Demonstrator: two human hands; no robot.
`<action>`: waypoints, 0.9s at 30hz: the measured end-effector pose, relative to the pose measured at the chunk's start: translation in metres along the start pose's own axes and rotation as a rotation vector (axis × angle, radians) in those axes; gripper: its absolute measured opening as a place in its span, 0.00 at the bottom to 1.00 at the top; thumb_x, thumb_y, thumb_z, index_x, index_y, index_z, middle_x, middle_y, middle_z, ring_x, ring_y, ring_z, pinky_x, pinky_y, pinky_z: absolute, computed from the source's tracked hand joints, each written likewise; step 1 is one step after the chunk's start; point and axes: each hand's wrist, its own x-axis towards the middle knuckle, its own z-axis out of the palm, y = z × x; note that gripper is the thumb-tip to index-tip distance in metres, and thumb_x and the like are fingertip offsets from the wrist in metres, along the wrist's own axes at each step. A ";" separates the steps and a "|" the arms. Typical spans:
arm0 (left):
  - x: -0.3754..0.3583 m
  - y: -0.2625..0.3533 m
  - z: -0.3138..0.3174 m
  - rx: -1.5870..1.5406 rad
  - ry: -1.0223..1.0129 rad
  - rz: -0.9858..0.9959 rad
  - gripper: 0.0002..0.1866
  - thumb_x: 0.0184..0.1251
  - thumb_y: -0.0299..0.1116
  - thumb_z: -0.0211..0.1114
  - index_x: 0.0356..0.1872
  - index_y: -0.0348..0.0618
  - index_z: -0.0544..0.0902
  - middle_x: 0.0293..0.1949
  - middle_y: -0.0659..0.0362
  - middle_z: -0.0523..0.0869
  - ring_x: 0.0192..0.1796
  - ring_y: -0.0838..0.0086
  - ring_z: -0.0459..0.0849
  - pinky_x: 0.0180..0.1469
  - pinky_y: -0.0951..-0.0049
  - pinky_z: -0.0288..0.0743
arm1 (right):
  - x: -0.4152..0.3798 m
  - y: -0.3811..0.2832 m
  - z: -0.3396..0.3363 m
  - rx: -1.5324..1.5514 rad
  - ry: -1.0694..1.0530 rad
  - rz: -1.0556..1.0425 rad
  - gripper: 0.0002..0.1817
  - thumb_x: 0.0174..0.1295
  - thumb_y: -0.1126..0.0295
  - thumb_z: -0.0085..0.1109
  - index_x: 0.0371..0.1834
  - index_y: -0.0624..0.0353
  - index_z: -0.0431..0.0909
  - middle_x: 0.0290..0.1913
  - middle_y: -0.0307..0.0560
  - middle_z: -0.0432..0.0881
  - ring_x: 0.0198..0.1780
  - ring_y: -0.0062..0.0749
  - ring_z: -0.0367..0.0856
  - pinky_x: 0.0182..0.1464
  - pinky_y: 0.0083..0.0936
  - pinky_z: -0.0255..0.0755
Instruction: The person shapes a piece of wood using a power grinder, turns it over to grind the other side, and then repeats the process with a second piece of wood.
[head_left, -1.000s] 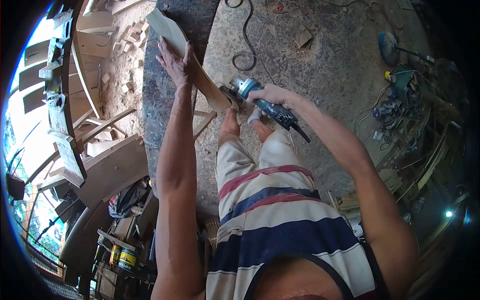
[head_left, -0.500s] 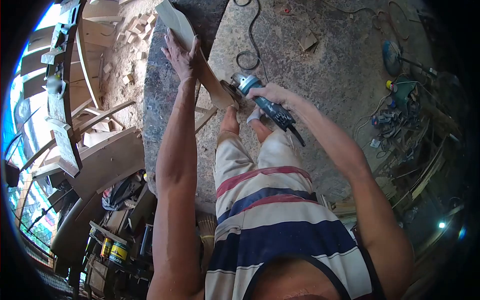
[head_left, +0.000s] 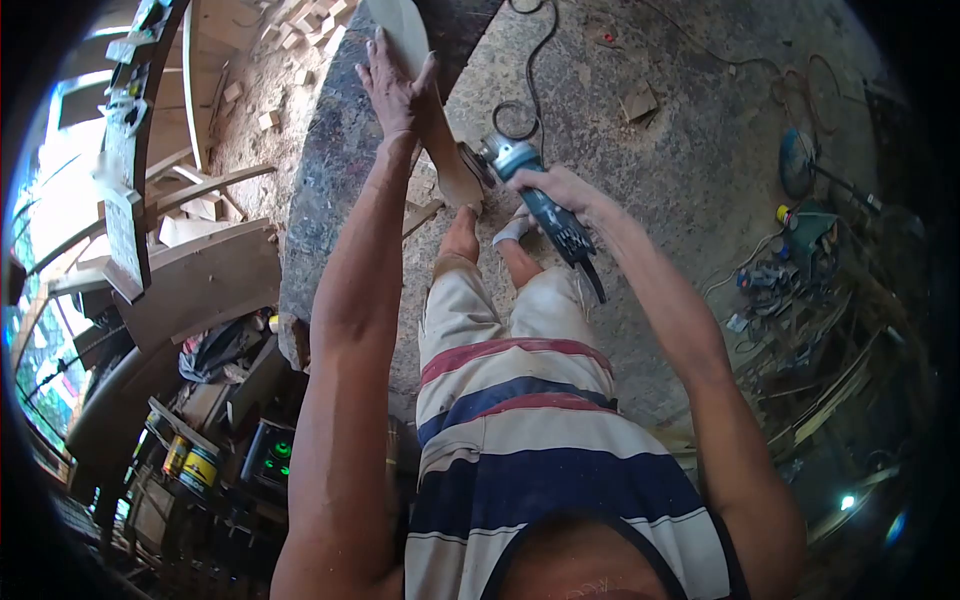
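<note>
Grinder (head_left: pixel 552 222) and disc (head_left: pixel 476 163) have shifted slightly up the edge of the curved board (head_left: pixel 438 140), away from the foot (head_left: pixel 460 238) at its near end, and the handle stands steeper in view. With fingers wrapped, the right hand (head_left: pixel 560 188) grips the grinder, probably heavy and best held round its body; the left hand (head_left: pixel 393 95) lies splayed on the board. Slanting beyond the foot, the board looks stiff, fairly light, perhaps slippery with dust, so a hold on its far half, clear of the disc, seems best.
</note>
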 end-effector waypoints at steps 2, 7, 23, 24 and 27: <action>0.001 -0.001 0.001 0.007 0.040 0.032 0.56 0.72 0.64 0.74 0.89 0.38 0.62 0.85 0.41 0.71 0.90 0.49 0.63 0.92 0.41 0.41 | 0.006 0.022 -0.007 -0.002 -0.002 0.025 0.28 0.62 0.44 0.78 0.32 0.65 0.92 0.27 0.46 0.90 0.27 0.29 0.90 0.31 0.28 0.83; -0.001 -0.008 0.005 -0.007 0.064 0.036 0.56 0.69 0.65 0.74 0.89 0.41 0.63 0.85 0.41 0.71 0.91 0.50 0.61 0.92 0.43 0.39 | -0.018 0.014 -0.006 0.036 -0.027 0.052 0.21 0.67 0.51 0.74 0.40 0.62 0.88 0.29 0.43 0.89 0.25 0.27 0.88 0.29 0.26 0.81; -0.003 -0.005 0.008 0.035 0.089 -0.020 0.55 0.71 0.69 0.69 0.90 0.46 0.63 0.86 0.44 0.71 0.91 0.54 0.61 0.94 0.46 0.37 | 0.005 0.017 0.002 0.133 -0.013 0.015 0.24 0.65 0.48 0.76 0.46 0.59 0.84 0.33 0.45 0.89 0.28 0.33 0.91 0.33 0.34 0.89; -0.003 -0.004 0.007 0.044 0.089 -0.019 0.55 0.71 0.69 0.69 0.90 0.46 0.63 0.86 0.44 0.71 0.91 0.55 0.61 0.94 0.47 0.37 | 0.008 0.014 0.005 0.167 -0.019 0.018 0.24 0.66 0.48 0.76 0.45 0.59 0.84 0.32 0.45 0.89 0.28 0.33 0.91 0.32 0.34 0.89; -0.004 -0.002 0.006 0.049 0.097 -0.024 0.54 0.71 0.69 0.68 0.90 0.47 0.63 0.86 0.45 0.71 0.91 0.55 0.61 0.94 0.47 0.38 | 0.014 0.011 0.007 0.169 -0.026 0.011 0.24 0.67 0.48 0.75 0.45 0.60 0.83 0.32 0.45 0.89 0.28 0.33 0.91 0.32 0.34 0.89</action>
